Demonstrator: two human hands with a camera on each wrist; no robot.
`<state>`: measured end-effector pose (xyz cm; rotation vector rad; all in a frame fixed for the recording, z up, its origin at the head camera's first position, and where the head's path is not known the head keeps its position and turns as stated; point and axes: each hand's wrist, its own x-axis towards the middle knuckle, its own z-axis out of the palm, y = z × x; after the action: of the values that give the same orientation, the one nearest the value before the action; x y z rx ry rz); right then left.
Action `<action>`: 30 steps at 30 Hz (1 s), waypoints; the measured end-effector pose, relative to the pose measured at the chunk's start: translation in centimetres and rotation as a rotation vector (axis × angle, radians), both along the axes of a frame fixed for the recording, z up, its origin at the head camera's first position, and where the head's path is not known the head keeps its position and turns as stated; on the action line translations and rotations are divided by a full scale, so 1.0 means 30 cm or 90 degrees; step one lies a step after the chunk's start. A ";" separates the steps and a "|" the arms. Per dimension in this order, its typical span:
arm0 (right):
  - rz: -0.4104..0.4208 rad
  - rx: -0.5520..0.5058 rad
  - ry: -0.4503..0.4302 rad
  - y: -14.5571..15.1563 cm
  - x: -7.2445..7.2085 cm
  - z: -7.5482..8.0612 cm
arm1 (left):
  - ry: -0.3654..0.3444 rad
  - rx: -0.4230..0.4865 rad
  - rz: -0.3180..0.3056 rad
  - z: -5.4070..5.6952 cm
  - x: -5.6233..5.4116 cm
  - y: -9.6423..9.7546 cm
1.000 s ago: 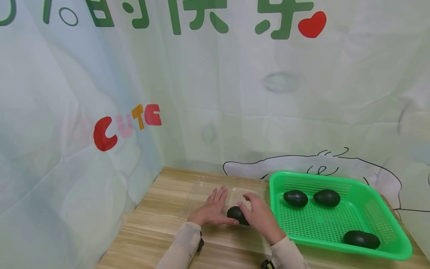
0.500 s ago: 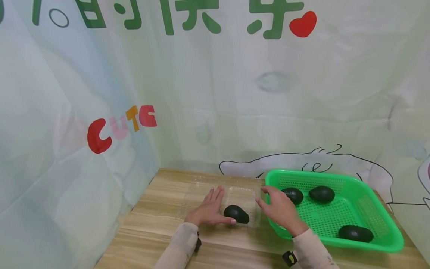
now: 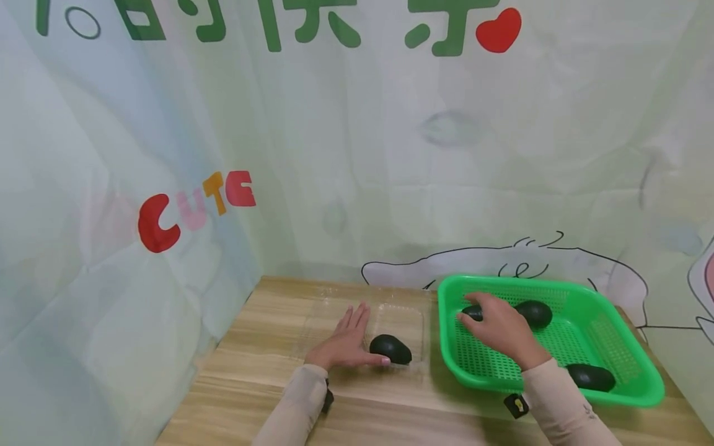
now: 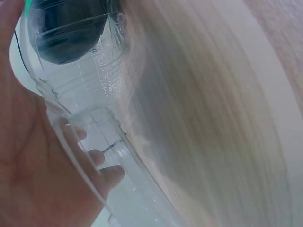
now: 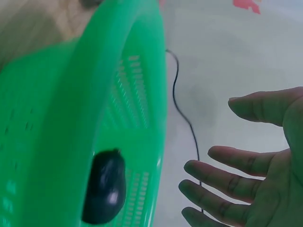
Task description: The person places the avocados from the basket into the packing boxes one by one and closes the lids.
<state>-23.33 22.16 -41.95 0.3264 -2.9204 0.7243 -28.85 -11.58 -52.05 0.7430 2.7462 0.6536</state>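
A dark avocado lies in one half of a clear plastic clamshell box on the table. My left hand rests on the box with straight fingers, its thumb at the front edge beside the avocado. In the left wrist view the hand lies along the transparent wall, with fingertips showing through it. Over the left side of the green basket, my right hand reaches above another avocado, partly hiding it. Contact there cannot be told. The right wrist view shows the hand with fingers spread.
Two more avocados lie in the basket, one at the back and one at the front right. A printed cloth backdrop hangs behind and left of the wooden table.
My right hand has let go of the avocado in the clear box and moved right, over the green basket. My left hand has stayed on the box.
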 end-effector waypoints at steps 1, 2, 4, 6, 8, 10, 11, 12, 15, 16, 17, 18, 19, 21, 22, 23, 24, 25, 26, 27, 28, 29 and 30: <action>0.001 0.008 -0.002 0.008 -0.006 0.001 | 0.001 0.000 0.000 0.001 -0.002 0.000; 0.002 0.018 -0.003 0.017 -0.014 0.001 | 0.002 0.001 0.000 0.003 -0.003 0.000; 0.010 0.040 -0.010 0.035 -0.031 0.000 | 0.003 0.001 0.001 0.004 -0.004 0.000; 0.018 0.062 -0.022 0.051 -0.048 -0.001 | 0.003 0.001 0.002 0.006 -0.003 -0.001; 0.032 0.078 -0.036 0.067 -0.064 0.002 | 0.004 0.002 0.002 0.004 -0.003 -0.002; 0.043 0.089 -0.051 0.077 -0.078 0.005 | 0.006 0.004 0.002 0.001 -0.003 -0.003; 0.048 0.095 -0.057 0.082 -0.085 0.006 | 0.006 0.005 0.003 0.000 -0.002 -0.004; 0.053 0.099 -0.062 0.085 -0.093 0.006 | 0.006 0.006 0.003 -0.001 -0.002 -0.004; 0.061 0.115 -0.075 0.091 -0.116 0.000 | 0.006 0.006 0.002 -0.004 0.000 -0.005; 0.063 0.119 -0.081 0.093 -0.124 -0.003 | 0.006 0.005 0.002 -0.004 0.000 -0.005; 0.065 0.125 -0.087 0.094 -0.132 -0.007 | 0.005 0.004 0.002 -0.004 0.000 -0.005; 0.065 0.131 -0.093 0.095 -0.140 -0.012 | 0.003 0.004 0.002 -0.002 0.001 -0.005; 0.067 0.135 -0.100 0.095 -0.147 -0.016 | 0.002 0.004 0.001 -0.002 0.001 -0.004; 0.069 0.146 -0.108 0.094 -0.160 -0.021 | 0.001 0.003 0.000 0.000 0.001 -0.004; 0.070 0.151 -0.112 0.093 -0.167 -0.023 | 0.001 0.003 0.000 0.001 0.000 -0.003; 0.070 0.156 -0.116 0.092 -0.171 -0.025 | 0.001 0.003 -0.001 0.001 0.000 -0.003; 0.071 0.161 -0.119 0.090 -0.177 -0.026 | 0.002 0.002 -0.001 0.002 0.000 -0.003; 0.074 0.166 -0.121 0.088 -0.183 -0.027 | 0.003 0.001 -0.001 0.003 0.000 -0.003; 0.076 0.171 -0.124 0.086 -0.188 -0.027 | 0.005 0.001 -0.001 0.003 0.000 -0.003; 0.078 0.175 -0.127 0.083 -0.192 -0.028 | 0.006 0.000 -0.001 0.004 0.000 -0.003; 0.079 0.177 -0.132 0.081 -0.197 -0.030 | 0.007 0.000 -0.001 0.004 0.000 -0.003; 0.081 0.179 -0.136 0.079 -0.202 -0.032 | 0.007 0.000 0.000 0.005 0.000 -0.004; 0.084 0.182 -0.140 0.077 -0.207 -0.034 | 0.006 0.001 0.000 0.005 0.000 -0.004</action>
<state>-29.54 24.47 -42.97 0.4994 -3.2415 0.3750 -28.85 -11.70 -51.89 0.7479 2.7549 0.6535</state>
